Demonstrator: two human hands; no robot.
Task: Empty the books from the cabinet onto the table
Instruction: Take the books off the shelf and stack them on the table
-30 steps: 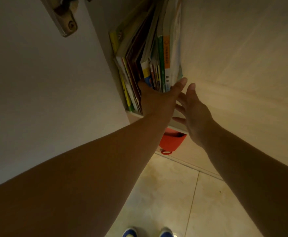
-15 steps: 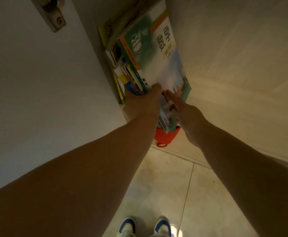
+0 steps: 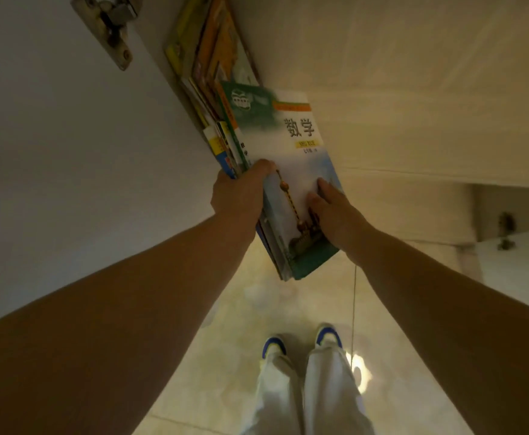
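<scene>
- Left hand [image 3: 239,196]: grasping a stack of books [image 3: 275,196] at its near left edge, thumb lying on the top cover, fingers wrapped out of sight round the spines.
- Right hand [image 3: 330,211]: pressed against the right side of the same stack, two fingers [image 3: 326,186] laid fairly straight on the top cover; the other fingers are hidden behind the stack, so a full grasp cannot be confirmed.
- Stack of books: held between both hands, tilted, its near end over the floor [image 3: 288,309] and its far end close to the cabinet [image 3: 382,89] opening. Top cover is green and white with dark printed characters and a yellow label.
- Remaining books [image 3: 213,58]: several yellow and orange ones stand leaning inside the cabinet, just behind the held stack and touching or nearly touching it; which cannot be told.
- Cabinet door [image 3: 53,152]: open at the left, pale, with a metal hinge [image 3: 109,26] near its top edge.
- A second hinge [image 3: 505,230] shows at the far right.
- Below: pale tiled floor, light trousers [image 3: 307,390] and white shoes with blue trim [image 3: 274,345].
- The table is out of view.
</scene>
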